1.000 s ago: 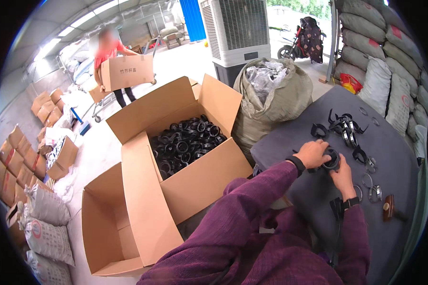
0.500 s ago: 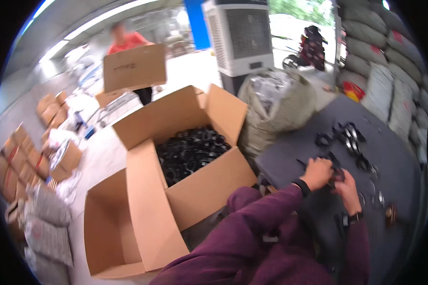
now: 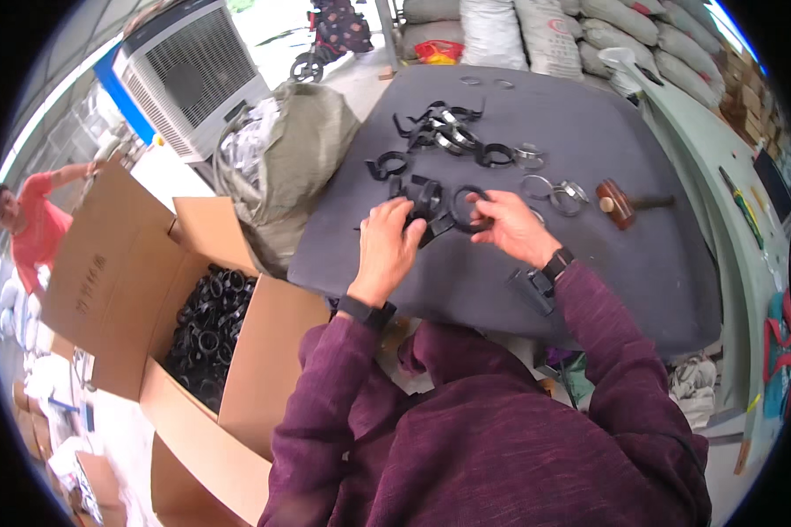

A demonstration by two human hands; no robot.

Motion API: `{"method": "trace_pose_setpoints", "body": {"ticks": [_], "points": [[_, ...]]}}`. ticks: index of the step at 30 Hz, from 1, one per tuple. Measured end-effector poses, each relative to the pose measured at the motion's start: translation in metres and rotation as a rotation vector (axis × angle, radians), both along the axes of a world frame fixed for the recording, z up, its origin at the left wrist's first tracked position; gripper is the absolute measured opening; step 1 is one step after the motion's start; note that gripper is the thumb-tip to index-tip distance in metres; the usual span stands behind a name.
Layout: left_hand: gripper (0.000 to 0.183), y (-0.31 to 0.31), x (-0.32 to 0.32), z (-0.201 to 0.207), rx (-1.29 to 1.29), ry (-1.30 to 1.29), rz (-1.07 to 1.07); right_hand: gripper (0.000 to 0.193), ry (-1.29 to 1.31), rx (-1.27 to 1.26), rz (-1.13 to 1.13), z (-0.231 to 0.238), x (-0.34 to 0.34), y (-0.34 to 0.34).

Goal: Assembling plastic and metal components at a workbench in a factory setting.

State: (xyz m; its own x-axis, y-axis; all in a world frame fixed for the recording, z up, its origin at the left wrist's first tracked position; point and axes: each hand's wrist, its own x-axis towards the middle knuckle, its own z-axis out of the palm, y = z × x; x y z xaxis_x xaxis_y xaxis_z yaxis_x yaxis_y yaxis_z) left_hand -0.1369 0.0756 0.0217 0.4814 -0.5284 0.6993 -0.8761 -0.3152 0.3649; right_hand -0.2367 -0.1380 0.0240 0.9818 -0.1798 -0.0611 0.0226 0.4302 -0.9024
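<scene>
Between the thumb and fingers of my right hand [image 3: 511, 227] is a black ring [image 3: 468, 211], tipped up on edge above the grey padded table [image 3: 624, 290]. My left hand [image 3: 383, 250] is closed with bent fingers at another black ring with a tab [image 3: 428, 200]; its fingertips partly hide their hold. Beyond my hands lies a pile of black rings and straps [image 3: 438, 127] with shiny metal bands among them. Loose silver rings [image 3: 568, 198] lie to the right of my right hand. A small black block-shaped piece [image 3: 531, 290] sits below my right wrist.
A brown-headed mallet [image 3: 615, 204] lies on the table's right side. At left stands an open carton [image 3: 272, 351] full of black rings, beside a woven sack [image 3: 312, 149]. A person in red [image 3: 39, 220] stands behind the carton. A pale bench [image 3: 685, 158] runs along the right.
My view has swung right, bringing the table to the middle. My hands, close together before, are now apart, with a black ring raised in the right one.
</scene>
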Motion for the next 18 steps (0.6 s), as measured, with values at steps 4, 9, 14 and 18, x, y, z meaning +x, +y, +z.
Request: {"method": "trace_pose_setpoints", "body": {"ticks": [4, 9, 14, 18], "points": [[0.02, 0.011, -0.044, 0.001, 0.208, 0.47, -0.111, 0.02, 0.03, 0.077, 0.142, -0.002, -0.029, 0.018], [0.025, 0.034, -0.076, -0.019, 0.059, 0.969, -0.22, 0.025, 0.197, -0.444, -0.019, -0.008, -0.062, 0.007], [0.026, 0.037, -0.092, -0.052, -0.227, 1.291, -0.255, 0.025, 0.085, -1.686, -0.32, -0.015, -0.065, -0.053], [0.025, 0.035, -0.095, -0.069, -0.203, 1.304, -0.222, 0.019, 0.074, -1.751, -0.092, -0.025, -0.052, -0.064]]}}
